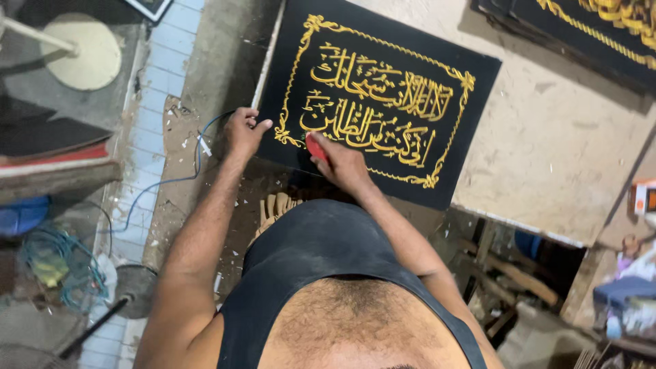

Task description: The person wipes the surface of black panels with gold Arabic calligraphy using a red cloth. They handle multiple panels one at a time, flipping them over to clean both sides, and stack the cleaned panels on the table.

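On the pale, dusty desk lies a black rectangular panel carrying gold calligraphy inside an ornate gold border, turned at an angle so that its near long edge faces the person. Over that near edge, the right hand is closed around a small red object, pressing it against the panel's surface just below the lower line of gold lettering; what the red object is cannot be told. At the panel's near left corner, the left hand rests with its fingers curled over the edge, gripping the corner itself, thumb lying on the black face beside the border's corner flourish. Both forearms reach forward from a dark sleeveless top.

Beyond the panel, at the far right corner of the desk, part of a second black panel with gold ornament shows. Left of the desk, a blue cable trails across the floor of pale blue tiles, and a tangle of green-blue cord lies further left. A round cream disc on a stand sits at the upper left.
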